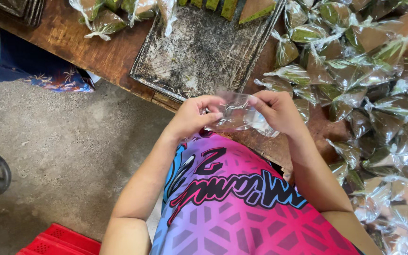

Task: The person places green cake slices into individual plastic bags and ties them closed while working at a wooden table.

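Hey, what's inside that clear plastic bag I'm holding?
Nothing shows inside the clear plastic bag; it looks empty. The left hand and right hand pinch its top, and their fingers hide part of the opening.

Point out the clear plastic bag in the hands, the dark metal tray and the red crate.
Clear empty plastic bag (239, 115), head view, on its middle between the hands.
Dark worn metal baking tray (204, 52), head view, on its bare floor.
Red plastic crate (60, 242), head view, on its top edge.

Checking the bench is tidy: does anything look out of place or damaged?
Nothing spilled. Only the metal tray stands out: its surface is blotchy and stained. Both hands hold an empty clear bag.
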